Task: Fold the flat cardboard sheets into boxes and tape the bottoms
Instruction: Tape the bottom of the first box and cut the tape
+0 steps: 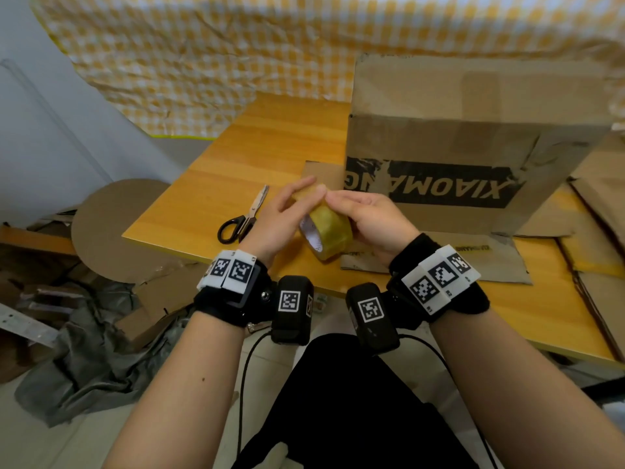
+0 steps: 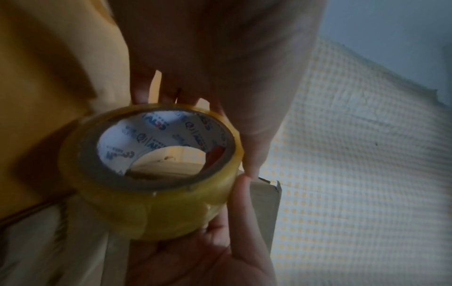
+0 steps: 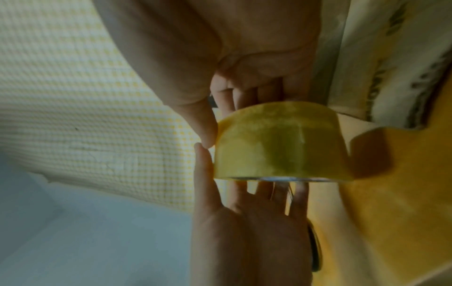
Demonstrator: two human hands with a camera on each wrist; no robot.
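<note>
A roll of yellowish clear tape (image 1: 327,231) is held above the front of the wooden table (image 1: 270,147), between both my hands. My left hand (image 1: 284,211) grips it from the left, fingers behind it and thumb on its rim. My right hand (image 1: 365,214) grips it from the right. Both thumb tips meet at the roll's far edge. The left wrist view looks into the tape roll (image 2: 151,174) and its white printed core, below my left hand (image 2: 220,58). From the right wrist, my right hand (image 3: 244,58) is above the tape roll (image 3: 281,149). A folded cardboard box (image 1: 456,140), print upside down, stands just behind.
Black-handled scissors (image 1: 241,220) lie on the table left of my hands. Flat cardboard sheets (image 1: 595,211) are stacked at the right, and a box flap (image 1: 439,262) lies on the table under my right wrist. Cardboard scraps and grey cloth (image 1: 84,350) cover the floor at left.
</note>
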